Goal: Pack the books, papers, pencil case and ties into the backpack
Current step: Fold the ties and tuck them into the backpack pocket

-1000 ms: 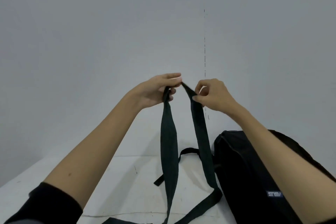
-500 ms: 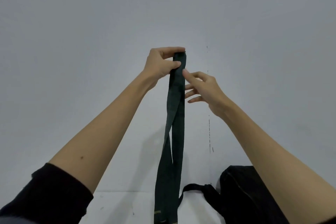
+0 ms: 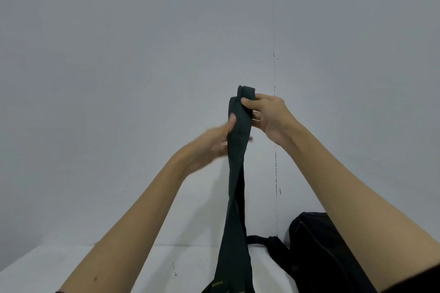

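Tie [image 3: 239,131]: dark green, doubled over and held up high in front of the wall; both halves hang together down to the bottom edge of view, lower end cut off.
Right hand [image 3: 271,118]: holds the folded top of the tie, thumb in front and fingers [image 3: 256,115] curled behind, pinching the fold just below its upper end.
Left hand [image 3: 212,144]: blurred by motion, fingers roughly straight and lying against the left edge of the tie below the fold; no closed grip visible (exact finger spread cannot be told through the blur).
Backpack [image 3: 321,242]: black, lying on the white tabletop [image 3: 119,266] at lower right, partly hidden by the right forearm; one strap trails leftward toward the hanging tie. Whether the zip stands open cannot be told from this angle.
Other task items: books, papers, pencil case not in view; whether already packed cannot be told.
Step in hand: judged to be folding the tie shorter before stowing.
Progress: this tie not yet in the backpack; further folding and insertion left, remainder of the packing unverifiable.
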The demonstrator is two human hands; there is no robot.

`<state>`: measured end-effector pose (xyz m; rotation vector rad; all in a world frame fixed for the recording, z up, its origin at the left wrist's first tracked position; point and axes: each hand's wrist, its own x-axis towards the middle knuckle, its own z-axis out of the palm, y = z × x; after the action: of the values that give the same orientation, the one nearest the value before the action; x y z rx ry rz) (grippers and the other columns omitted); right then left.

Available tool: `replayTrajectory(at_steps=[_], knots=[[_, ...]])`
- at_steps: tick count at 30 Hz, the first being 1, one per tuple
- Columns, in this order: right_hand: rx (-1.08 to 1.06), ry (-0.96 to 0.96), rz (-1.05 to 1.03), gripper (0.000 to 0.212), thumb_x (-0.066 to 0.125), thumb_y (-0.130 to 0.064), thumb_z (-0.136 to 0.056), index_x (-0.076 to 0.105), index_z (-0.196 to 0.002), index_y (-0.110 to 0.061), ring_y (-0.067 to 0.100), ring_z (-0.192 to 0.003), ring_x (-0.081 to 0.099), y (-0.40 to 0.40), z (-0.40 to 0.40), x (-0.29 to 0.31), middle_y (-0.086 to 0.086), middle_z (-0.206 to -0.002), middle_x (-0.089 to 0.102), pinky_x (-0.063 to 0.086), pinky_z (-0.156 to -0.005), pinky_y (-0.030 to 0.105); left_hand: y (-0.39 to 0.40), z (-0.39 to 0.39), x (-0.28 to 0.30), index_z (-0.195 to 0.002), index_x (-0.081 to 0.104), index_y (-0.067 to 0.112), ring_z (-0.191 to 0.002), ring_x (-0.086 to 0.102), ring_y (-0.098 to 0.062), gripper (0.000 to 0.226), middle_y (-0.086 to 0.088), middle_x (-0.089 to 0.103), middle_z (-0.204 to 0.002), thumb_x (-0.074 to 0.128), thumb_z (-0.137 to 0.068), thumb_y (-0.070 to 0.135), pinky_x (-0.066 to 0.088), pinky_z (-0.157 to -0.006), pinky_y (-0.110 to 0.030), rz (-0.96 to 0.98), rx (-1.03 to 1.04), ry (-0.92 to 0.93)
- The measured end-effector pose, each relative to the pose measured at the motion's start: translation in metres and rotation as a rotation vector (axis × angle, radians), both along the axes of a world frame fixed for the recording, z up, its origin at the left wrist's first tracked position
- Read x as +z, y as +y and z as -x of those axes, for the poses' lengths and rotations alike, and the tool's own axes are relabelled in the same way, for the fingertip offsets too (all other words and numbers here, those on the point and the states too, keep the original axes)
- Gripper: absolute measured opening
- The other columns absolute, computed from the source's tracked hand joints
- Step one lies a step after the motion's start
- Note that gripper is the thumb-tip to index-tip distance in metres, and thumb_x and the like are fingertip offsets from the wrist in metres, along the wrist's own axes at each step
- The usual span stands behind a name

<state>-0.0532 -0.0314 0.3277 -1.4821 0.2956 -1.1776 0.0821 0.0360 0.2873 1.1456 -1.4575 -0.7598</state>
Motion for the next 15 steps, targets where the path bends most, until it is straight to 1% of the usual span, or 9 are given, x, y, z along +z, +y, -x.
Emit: replayTrajectory(at_steps=[1,3,6,8,9,10,11,13,15], knots=[[-0.007,-0.01,-0.022,0.005,0.061,-0.003,-0.088,0.064,-0.09,-0.006,0.019,-0.074,0.064,-0.002,-0.002,0.0,0.007,-0.087,0.067,0.057,-0.065,0.025,0.002,0.004,-0.013,-0.113,0.059,0.019,-0.1,0.067,-0.022,0.039,-0.003,0.071,-0.106,0.049,-0.089,0.049,0.052,-0.09,-0.034,-0.066,-0.076,-0.051],[-0.064,0.051,-0.026,0.004,0.062,-0.009,-0.089,0.064,-0.09,-0.006,0.02,-0.078,0.064,-0.008,-0.006,-0.005,0.008,-0.09,0.067,0.056,-0.069,0.028,0.004,0.012,-0.03,-0.109,0.061,0.014,-0.089,0.07,-0.021,0.026,-0.003,0.073,-0.098,0.047,-0.096,0.033,0.054,-0.081,-0.031,-0.084,-0.079,-0.052],[-0.222,0.286,0.034,0.034,0.058,-0.039,-0.091,0.064,-0.085,-0.007,0.02,-0.067,0.064,-0.012,-0.008,-0.026,0.008,-0.085,0.068,0.053,-0.061,0.027,-0.002,0.013,-0.032,-0.109,0.062,0.009,-0.08,0.071,-0.02,0.026,-0.005,0.074,-0.092,0.045,-0.099,0.026,0.056,-0.071,-0.027,0.008,0.088,0.037],[-0.217,0.415,0.054,0.056,0.046,-0.061,-0.088,0.067,-0.087,-0.009,0.019,-0.063,0.065,-0.009,-0.006,-0.045,0.005,-0.079,0.07,0.052,-0.064,0.028,-0.01,0.007,-0.021,-0.11,0.063,0.007,-0.083,0.071,-0.022,0.027,-0.007,0.074,-0.094,0.045,-0.1,0.023,0.056,-0.075,-0.029,0.08,0.223,0.135],[-0.179,0.454,0.067,0.061,0.043,-0.067,-0.085,0.068,-0.088,-0.012,0.019,-0.064,0.066,-0.007,-0.005,-0.055,0.004,-0.079,0.071,0.052,-0.067,0.029,-0.013,0.003,-0.014,-0.11,0.064,0.007,-0.086,0.071,-0.022,0.027,-0.007,0.074,-0.096,0.045,-0.1,0.023,0.056,-0.079,-0.031,0.113,0.284,0.17],[-0.146,0.488,0.098,0.06,0.044,-0.069,-0.083,0.068,-0.089,-0.014,0.017,-0.066,0.067,-0.004,-0.004,-0.065,0.003,-0.08,0.072,0.052,-0.07,0.03,-0.015,0.001,-0.005,-0.11,0.064,0.006,-0.087,0.071,-0.022,0.027,-0.007,0.073,-0.097,0.044,-0.1,0.022,0.056,-0.081,-0.032,0.142,0.33,0.185],[-0.127,0.522,0.15,0.055,0.049,-0.065,-0.082,0.067,-0.091,-0.014,0.015,-0.07,0.067,-0.001,-0.005,-0.072,0.003,-0.083,0.072,0.053,-0.072,0.031,-0.014,-0.001,0.003,-0.111,0.063,0.005,-0.085,0.071,-0.021,0.027,-0.009,0.073,-0.098,0.044,-0.101,0.021,0.057,-0.079,-0.031,0.168,0.358,0.181],[-0.109,0.525,0.233,0.032,0.063,-0.043,-0.085,0.066,-0.095,-0.013,0.017,-0.08,0.065,0.005,-0.009,-0.08,0.005,-0.091,0.07,0.053,-0.074,0.03,-0.011,-0.003,0.021,-0.112,0.06,0.004,-0.083,0.072,-0.019,0.027,-0.012,0.072,-0.102,0.043,-0.101,0.021,0.058,-0.074,-0.028,0.207,0.361,0.179],[-0.11,0.413,0.211,0.012,0.062,-0.021,-0.09,0.065,-0.093,-0.01,0.02,-0.086,0.064,0.011,-0.012,-0.076,0.006,-0.091,0.068,0.054,-0.072,0.028,-0.006,-0.004,0.033,-0.116,0.058,0.005,-0.087,0.071,-0.019,0.029,-0.012,0.071,-0.105,0.045,-0.1,0.026,0.058,-0.074,-0.027,0.217,0.307,0.22]])
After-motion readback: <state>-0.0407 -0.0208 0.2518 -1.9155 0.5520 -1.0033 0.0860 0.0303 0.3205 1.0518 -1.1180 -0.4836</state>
